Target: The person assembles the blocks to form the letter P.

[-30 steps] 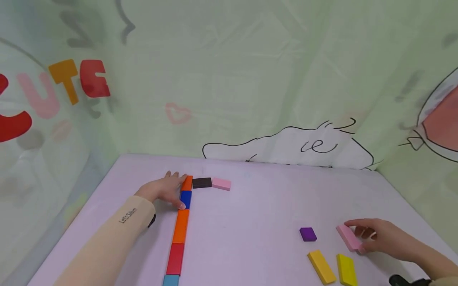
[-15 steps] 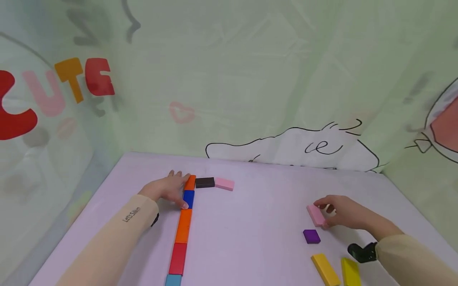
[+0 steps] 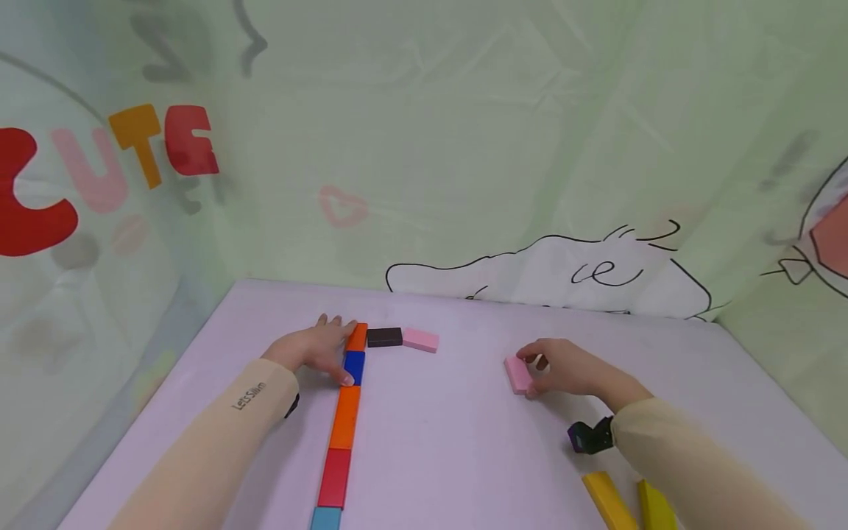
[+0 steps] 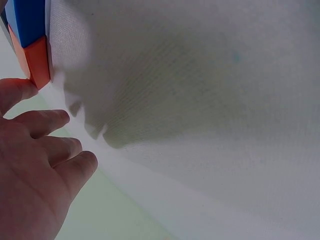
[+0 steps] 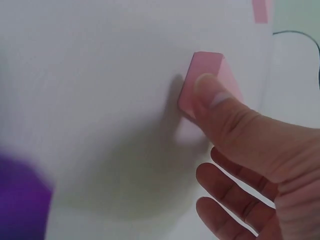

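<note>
A line of flat blocks runs toward me at the left in the head view: orange (image 3: 358,336), blue (image 3: 354,366), a longer orange (image 3: 344,417), red (image 3: 334,477) and light blue (image 3: 327,517). My left hand (image 3: 314,349) rests along it, index fingertip at the far orange block, thumb on the blue one, the other fingers spread. From the far orange block, a black block (image 3: 385,337) and a pink block (image 3: 420,340) extend rightward, the pink one slightly angled. My right hand (image 3: 563,368) pinches another pink block (image 3: 517,375) between thumb and fingers; its thumb presses it in the right wrist view.
Two yellow blocks, one deeper (image 3: 609,500) and one brighter (image 3: 656,506), lie at the front right. A purple block (image 5: 22,200) shows in the right wrist view, mostly hidden in the head view by the wrist camera. Printed cloth walls (image 3: 464,147) bound the table (image 3: 450,442).
My right hand has carried the pink block leftward and away from me, from beside the yellow blocks past the purple one. My left hand has stayed in place; the view shifted slightly.
</note>
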A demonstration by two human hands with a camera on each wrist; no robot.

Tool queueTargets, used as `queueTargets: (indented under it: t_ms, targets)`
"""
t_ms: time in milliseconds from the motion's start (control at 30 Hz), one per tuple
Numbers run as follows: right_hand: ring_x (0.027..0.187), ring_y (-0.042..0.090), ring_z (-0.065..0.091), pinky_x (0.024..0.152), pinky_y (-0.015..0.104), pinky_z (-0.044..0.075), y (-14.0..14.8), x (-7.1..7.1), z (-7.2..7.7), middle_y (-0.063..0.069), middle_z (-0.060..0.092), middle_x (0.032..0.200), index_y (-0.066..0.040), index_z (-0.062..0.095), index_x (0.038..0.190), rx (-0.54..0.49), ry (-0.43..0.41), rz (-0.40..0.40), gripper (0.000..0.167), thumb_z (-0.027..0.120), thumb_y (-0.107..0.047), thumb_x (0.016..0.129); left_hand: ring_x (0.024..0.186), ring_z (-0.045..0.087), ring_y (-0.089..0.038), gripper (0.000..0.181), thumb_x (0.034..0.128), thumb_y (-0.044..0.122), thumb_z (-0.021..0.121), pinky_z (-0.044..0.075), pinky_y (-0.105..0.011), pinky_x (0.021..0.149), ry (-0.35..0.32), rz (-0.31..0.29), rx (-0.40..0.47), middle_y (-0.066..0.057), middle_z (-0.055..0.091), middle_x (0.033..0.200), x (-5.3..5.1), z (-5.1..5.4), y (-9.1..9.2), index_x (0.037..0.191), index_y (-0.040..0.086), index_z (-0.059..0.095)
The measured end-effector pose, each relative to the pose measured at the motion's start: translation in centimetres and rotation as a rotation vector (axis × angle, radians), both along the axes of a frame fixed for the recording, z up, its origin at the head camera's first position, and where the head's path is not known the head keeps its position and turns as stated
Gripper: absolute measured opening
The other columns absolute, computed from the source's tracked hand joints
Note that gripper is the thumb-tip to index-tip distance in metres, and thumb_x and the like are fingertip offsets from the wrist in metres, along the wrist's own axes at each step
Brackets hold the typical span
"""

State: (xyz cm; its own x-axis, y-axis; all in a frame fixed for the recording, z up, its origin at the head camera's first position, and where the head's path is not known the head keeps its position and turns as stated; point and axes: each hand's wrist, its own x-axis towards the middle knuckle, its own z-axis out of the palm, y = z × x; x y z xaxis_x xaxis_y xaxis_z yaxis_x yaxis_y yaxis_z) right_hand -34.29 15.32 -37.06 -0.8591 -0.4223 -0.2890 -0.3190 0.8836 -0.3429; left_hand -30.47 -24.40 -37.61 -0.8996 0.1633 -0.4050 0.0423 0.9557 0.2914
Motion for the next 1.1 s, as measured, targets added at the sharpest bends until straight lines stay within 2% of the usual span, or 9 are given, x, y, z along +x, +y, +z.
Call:
queueTargets:
  t_ms: [467, 833, 1100]
  targets:
    - [0.104, 0.023, 0.059, 0.094, 0.044, 0.055, -5.1, -1.1, -1.5, 0.008, 0.067, 0.111, -0.004, 0.064, 0.134, -0.11, 0.027, 0.057, 0.058, 0.084, -0.024, 0.084, 0.157, 0.007, -0.048, 0.101, 0.0858, 0.034, 0.082, 0.016, -0.069, 0.123, -0.006, 0.001, 0.005, -0.025, 0.016, 0.169, -0.2, -0.1, 0.0, 0.163, 0.007, 0.023]
    - [0.101, 0.023, 0.058, 0.09, 0.038, 0.056, -7.5, -1.5, -1.8, 0.008, 0.067, 0.111, -0.003, 0.063, 0.135, -0.171, 0.039, 0.083, 0.058, 0.084, -0.023, 0.084, 0.158, 0.006, -0.047, 0.101, 0.0858, 0.034, 0.081, 0.017, -0.069, 0.123, -0.012, 0.011, 0.005, -0.024, 0.016, 0.17, -0.2, 0.1, 0.0, 0.163, 0.008, 0.022]
    - [0.103, 0.024, 0.058, 0.092, 0.039, 0.056, -8.2, -1.6, -2.2, 0.009, 0.067, 0.112, -0.003, 0.063, 0.136, -0.188, 0.041, 0.087, 0.06, 0.085, -0.025, 0.084, 0.157, 0.008, -0.049, 0.102, 0.085, 0.034, 0.082, 0.018, -0.069, 0.123, -0.002, -0.006, -0.01, -0.027, 0.017, 0.169, -0.1, 0.1, 0.1, 0.163, 0.006, 0.023]
